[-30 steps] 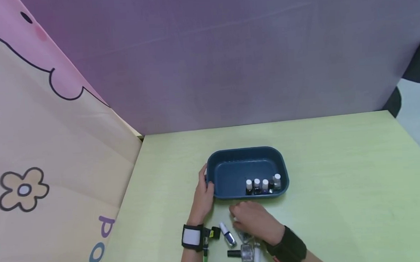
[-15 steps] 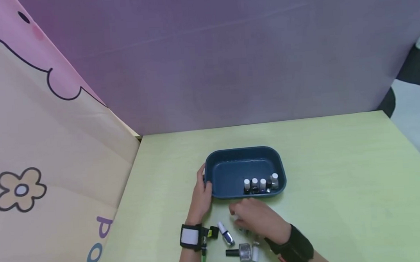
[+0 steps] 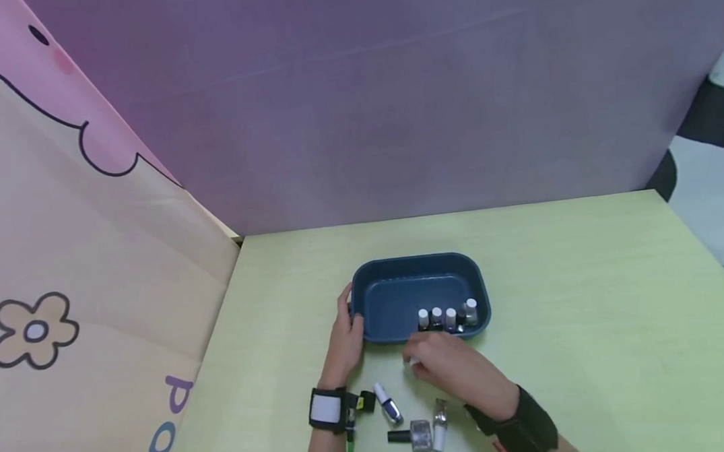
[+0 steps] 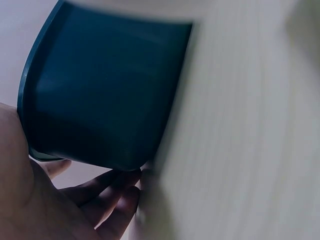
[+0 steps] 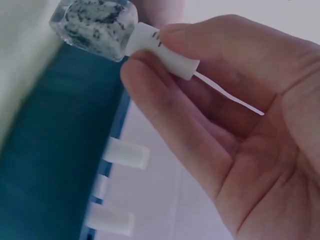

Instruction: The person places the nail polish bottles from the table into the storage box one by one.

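Note:
My left hand [image 3: 345, 341] holds the left end of a dark blue tray [image 3: 386, 306], thumb near the front corner. In the left wrist view its fingertips [image 4: 131, 197] rest against the tray's lower wall. My right hand [image 3: 459, 367] is just in front of the tray's front rim. It pinches a nail polish bottle [image 5: 102, 27] by the white cap between thumb and fingers; the bottle is clear with black-and-white flecks. From the head, the hand hides most of this bottle. Several small nail polish bottles [image 3: 437, 317] stand upright in the tray's front right part, mostly white-capped.
On the table [image 3: 583, 297], before the tray, lie a dark blue bottle with a white cap [image 3: 389, 405], a clear bottle with a black cap [image 3: 420, 436] and a slim white-capped bottle [image 3: 440, 425]. A purple-grey cloth [image 3: 393, 117] hangs behind the table.
My right hand has lifted away from the loose bottles and moved up and right to the tray's front rim with the nail polish bottle. The left hand keeps its hold on the tray.

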A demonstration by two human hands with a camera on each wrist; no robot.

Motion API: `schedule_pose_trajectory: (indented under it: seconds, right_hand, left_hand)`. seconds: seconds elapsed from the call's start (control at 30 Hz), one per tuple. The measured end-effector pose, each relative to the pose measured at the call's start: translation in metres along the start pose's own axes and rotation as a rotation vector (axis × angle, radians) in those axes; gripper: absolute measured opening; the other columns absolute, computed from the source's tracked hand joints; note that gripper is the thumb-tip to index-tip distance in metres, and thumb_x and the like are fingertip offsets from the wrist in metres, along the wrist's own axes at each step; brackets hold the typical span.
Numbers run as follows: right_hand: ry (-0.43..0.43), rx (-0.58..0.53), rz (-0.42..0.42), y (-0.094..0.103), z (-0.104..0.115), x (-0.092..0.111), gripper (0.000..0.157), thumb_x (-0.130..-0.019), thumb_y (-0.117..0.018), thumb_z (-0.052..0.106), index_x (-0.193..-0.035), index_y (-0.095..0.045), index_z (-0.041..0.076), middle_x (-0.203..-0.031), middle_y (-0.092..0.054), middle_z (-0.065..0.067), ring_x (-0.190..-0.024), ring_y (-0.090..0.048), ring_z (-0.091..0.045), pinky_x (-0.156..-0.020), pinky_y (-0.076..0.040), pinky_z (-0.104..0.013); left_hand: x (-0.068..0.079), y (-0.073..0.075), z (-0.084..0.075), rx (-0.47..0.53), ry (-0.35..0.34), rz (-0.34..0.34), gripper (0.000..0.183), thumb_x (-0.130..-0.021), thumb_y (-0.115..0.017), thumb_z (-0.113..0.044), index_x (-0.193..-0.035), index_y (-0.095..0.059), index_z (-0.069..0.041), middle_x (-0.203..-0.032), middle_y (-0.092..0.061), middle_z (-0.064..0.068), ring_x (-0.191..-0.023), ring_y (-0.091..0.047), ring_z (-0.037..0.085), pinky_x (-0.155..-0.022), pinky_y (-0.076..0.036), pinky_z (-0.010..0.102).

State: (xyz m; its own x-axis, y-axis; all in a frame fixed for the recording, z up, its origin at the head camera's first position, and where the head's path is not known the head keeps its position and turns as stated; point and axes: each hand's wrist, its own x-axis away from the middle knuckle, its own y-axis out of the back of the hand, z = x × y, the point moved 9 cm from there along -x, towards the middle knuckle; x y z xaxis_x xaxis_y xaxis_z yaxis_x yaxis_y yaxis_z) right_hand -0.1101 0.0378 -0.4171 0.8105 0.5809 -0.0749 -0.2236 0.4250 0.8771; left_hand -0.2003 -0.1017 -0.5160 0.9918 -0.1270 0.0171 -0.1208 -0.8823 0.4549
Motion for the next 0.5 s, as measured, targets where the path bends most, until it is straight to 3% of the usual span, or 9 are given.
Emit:
schedule_pose_trajectory:
  seconds: [0.2,0.5]
  right_hand:
    - [0.005,0.014,-0.071,0.021,0.003,0.006,0.017,-0.076,-0.066,0.010,-0.093,-0.068,0.014,-0.091,-0.062,0.005,-0.081,-0.056,-0.007,-0.069,-0.045,-0.020]
    - [-0.020,0.018,-0.163,0.046,-0.003,0.011,0.015,-0.078,-0.066,0.010,-0.092,-0.067,0.016,-0.090,-0.062,0.008,-0.079,-0.056,-0.004,-0.068,-0.045,-0.019]
  left_hand:
    - [0.000,0.000,0.000,-0.003,0.004,-0.003,0.054,-0.096,-0.033,-0.023,-0.143,-0.014,-0.042,-0.147,-0.030,0.001,-0.128,-0.035,0.015,-0.102,-0.029,0.043]
    - [0.000,0.001,0.000,-0.016,-0.007,-0.014,0.055,-0.096,-0.034,-0.022,-0.144,-0.014,-0.042,-0.147,-0.031,0.003,-0.129,-0.034,0.015,-0.101,-0.030,0.042]
